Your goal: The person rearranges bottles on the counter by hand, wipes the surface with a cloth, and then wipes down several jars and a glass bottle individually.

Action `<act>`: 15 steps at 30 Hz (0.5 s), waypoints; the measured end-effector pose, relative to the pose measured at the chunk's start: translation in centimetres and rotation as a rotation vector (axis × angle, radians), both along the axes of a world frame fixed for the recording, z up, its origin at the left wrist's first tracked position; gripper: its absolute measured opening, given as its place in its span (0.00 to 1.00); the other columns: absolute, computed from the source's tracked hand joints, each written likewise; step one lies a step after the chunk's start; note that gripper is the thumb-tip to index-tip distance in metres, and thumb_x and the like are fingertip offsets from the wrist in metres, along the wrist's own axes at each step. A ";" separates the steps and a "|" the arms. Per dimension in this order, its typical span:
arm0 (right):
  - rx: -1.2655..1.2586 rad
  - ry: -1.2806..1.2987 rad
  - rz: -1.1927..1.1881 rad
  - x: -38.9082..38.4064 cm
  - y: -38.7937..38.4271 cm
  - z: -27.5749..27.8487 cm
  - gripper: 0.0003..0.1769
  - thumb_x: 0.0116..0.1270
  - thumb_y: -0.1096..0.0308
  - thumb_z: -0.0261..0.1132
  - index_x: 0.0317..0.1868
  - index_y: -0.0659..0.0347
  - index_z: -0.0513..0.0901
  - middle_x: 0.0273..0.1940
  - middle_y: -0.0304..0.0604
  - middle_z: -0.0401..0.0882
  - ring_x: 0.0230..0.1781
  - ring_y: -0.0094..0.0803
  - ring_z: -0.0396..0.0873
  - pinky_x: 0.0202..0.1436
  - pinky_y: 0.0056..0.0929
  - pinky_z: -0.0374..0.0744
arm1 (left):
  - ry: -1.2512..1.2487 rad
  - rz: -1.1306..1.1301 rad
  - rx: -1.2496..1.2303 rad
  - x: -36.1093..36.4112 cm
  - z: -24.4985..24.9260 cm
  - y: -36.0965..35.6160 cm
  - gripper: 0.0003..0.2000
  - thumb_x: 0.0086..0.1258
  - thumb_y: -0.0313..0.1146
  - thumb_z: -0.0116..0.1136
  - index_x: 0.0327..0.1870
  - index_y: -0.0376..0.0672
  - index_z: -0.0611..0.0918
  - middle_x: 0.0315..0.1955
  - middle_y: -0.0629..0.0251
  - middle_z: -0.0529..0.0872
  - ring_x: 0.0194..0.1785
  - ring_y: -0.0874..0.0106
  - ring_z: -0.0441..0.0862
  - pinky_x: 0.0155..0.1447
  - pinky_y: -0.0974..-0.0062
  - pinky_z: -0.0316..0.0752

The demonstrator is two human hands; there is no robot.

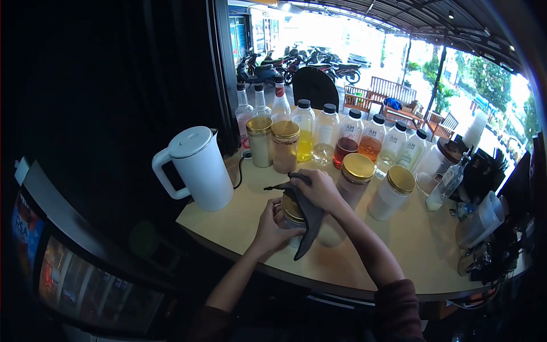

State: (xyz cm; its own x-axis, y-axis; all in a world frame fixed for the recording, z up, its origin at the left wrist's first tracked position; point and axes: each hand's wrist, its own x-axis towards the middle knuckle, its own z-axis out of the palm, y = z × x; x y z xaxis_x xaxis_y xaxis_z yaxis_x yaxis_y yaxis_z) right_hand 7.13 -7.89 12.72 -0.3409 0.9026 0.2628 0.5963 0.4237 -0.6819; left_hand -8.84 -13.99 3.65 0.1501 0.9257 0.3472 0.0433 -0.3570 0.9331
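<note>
Room lies over the tabletop [424, 251], front right; bottles [326, 135] bar the back; a white jug [203, 171], the left.

Left hand [274, 229] grips gold-lidded jar [292, 210] on pale counter [245, 222]; right hand [320, 189] holds dark cloth [311, 215] against its lid. White jug [200, 168] at left, black-capped bottles [326, 135] behind.

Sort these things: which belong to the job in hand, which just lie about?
In hand:
Gold-lidded jar, in the left hand
Dark cloth, held against it by the right hand

Seemingly lying about:
White jug
Bottle of red liquid
Other gold-lidded jars, untouched
Motorbikes outside
</note>
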 end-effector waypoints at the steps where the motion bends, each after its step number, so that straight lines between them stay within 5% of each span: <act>1: -0.003 0.004 0.031 0.2 0.2 -0.3 0.27 0.58 0.47 0.68 0.48 0.60 0.80 0.42 0.54 0.82 0.46 0.53 0.80 0.49 0.44 0.77 | -0.018 0.008 0.000 0.1 -0.1 -0.1 0.42 0.43 0.27 0.80 0.59 0.35 0.63 0.54 0.53 0.73 0.60 0.67 0.74 0.67 0.68 0.70; 6: 0.131 -0.143 0.151 0.6 -3.0 0.7 0.29 0.59 0.48 0.68 0.53 0.61 0.79 0.45 0.52 0.81 0.46 0.45 0.81 0.52 0.38 0.77 | -0.208 -0.055 -0.109 0.3 1.1 -0.9 0.40 0.43 0.28 0.80 0.57 0.38 0.66 0.53 0.57 0.75 0.57 0.69 0.76 0.64 0.70 0.73; 8: 0.076 -0.117 0.183 0.7 -2.5 0.7 0.28 0.60 0.50 0.68 0.52 0.62 0.79 0.44 0.53 0.81 0.45 0.43 0.81 0.51 0.37 0.77 | 0.034 -0.017 -0.111 0.0 1.0 -0.5 0.44 0.43 0.26 0.79 0.63 0.42 0.64 0.56 0.61 0.73 0.61 0.68 0.73 0.67 0.69 0.70; 11: -0.125 -0.043 0.116 0.7 -0.5 0.7 0.27 0.60 0.51 0.68 0.52 0.63 0.79 0.42 0.53 0.82 0.44 0.41 0.82 0.50 0.36 0.77 | -0.074 -0.031 -0.025 0.2 0.2 -0.2 0.41 0.42 0.27 0.80 0.58 0.39 0.66 0.53 0.61 0.75 0.59 0.70 0.75 0.65 0.70 0.72; 15: 0.027 0.009 0.149 0.9 0.5 -0.7 0.25 0.60 0.53 0.69 0.50 0.63 0.79 0.39 0.52 0.82 0.40 0.40 0.82 0.47 0.35 0.78 | -0.076 -0.043 -0.022 0.1 0.7 -0.3 0.39 0.42 0.28 0.81 0.56 0.36 0.66 0.52 0.58 0.77 0.58 0.71 0.76 0.64 0.71 0.72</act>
